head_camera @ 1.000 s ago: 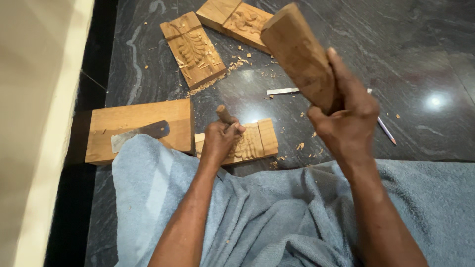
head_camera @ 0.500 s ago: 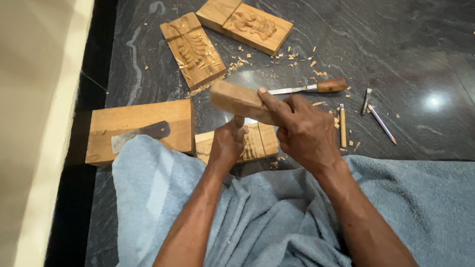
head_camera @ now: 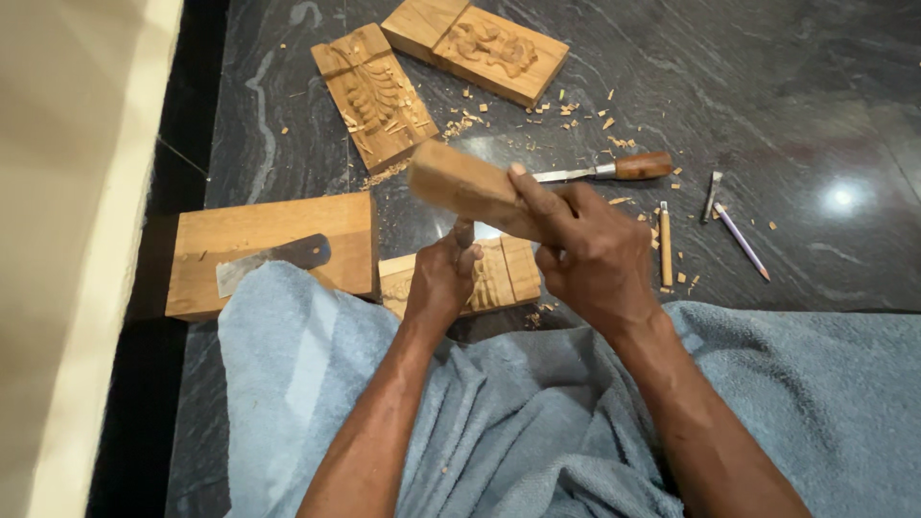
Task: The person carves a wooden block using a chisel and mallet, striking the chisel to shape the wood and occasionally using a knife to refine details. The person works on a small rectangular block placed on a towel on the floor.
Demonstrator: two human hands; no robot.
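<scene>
Head view: your right hand (head_camera: 585,254) wraps the wooden mallet (head_camera: 470,187), long axis running up-left, directly above the chisel (head_camera: 463,233) fisted upright in your left hand (head_camera: 443,280).

Two carved panels (head_camera: 374,94) (head_camera: 477,48) lie on the dark stone floor (head_camera: 787,86) among wood chips (head_camera: 576,110). A wooden-handled chisel (head_camera: 604,171), pencil (head_camera: 741,242) and plain board (head_camera: 278,230) sit nearby.

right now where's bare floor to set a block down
Open floor lies right of the pencil and above the wood-handled chisel. It is crowded around both hands, where the mallet, small carved block and chips sit.
</scene>
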